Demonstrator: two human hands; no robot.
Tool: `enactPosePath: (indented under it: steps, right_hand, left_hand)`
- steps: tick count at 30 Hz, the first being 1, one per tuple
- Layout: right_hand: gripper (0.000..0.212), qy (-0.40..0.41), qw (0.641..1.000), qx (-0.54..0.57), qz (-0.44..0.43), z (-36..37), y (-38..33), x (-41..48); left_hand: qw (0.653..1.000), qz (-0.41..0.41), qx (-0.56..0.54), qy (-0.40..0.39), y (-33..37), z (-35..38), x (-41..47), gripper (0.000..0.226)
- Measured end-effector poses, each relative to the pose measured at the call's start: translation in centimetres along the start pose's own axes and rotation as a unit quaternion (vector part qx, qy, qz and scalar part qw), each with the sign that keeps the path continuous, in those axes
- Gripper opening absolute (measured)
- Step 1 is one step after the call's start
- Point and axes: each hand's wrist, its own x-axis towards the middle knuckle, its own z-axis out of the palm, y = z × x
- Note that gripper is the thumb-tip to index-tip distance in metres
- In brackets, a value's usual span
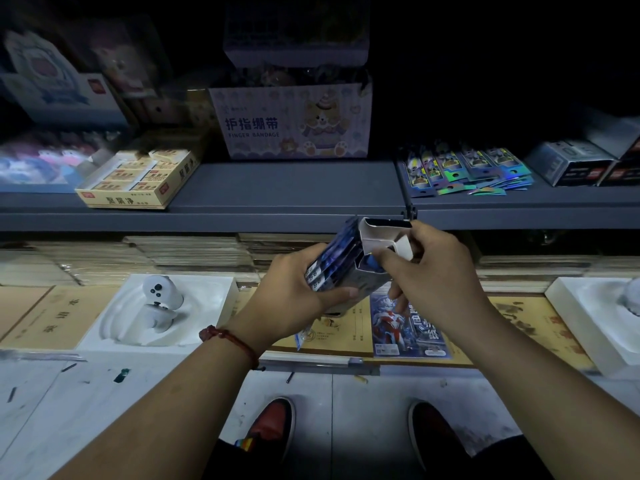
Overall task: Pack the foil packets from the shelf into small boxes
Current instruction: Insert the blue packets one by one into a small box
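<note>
One yellow box (pixel 136 181) of small bars sits open at the left of the grey shelf (pixel 277 188). Below it, at the lower left of the frame, a white tray (pixel 207 306) holds a white toy figure (pixel 161 303). A pale carton (pixel 291 123) printed "FINGER BANDAGE" stands at the upper middle. At the middle of the frame the left hand (pixel 287 296), a red cord (pixel 228 337) on its wrist, curls round a bundle of blue foil packets (pixel 332 261) and the small box (pixel 379 233) touching them. The box is tilted, its top open. The right hand (pixel 436 271) pinches a top flap between thumb and fingers. Under it lies a blue sticker sheet (pixel 391 327). More shiny packets (pixel 464 171) lie fanned on the shelf at the upper right, near dark boxes (pixel 571 164).
</note>
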Motion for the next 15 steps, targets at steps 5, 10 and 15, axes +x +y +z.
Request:
enactPosePath:
  steps: [5,10,15]
  right_hand:
    - [0.033,0.084,0.989,-0.058,-0.107,0.3,-0.2,-0.1]
    - [0.026,0.074,0.96,-0.087,-0.257,0.0,-1.2,-1.0]
    - [0.015,0.037,0.947,-0.123,-0.296,0.1,-1.0,-1.0]
  left_hand:
    - [1.0,-0.017,0.011,0.006,-0.2,-0.1,0.2,0.035]
    - [0.999,0.004,0.046,-0.007,-0.4,0.0,0.4,0.03]
    - [0.997,0.018,0.069,-0.018,-1.2,0.2,0.6,0.03]
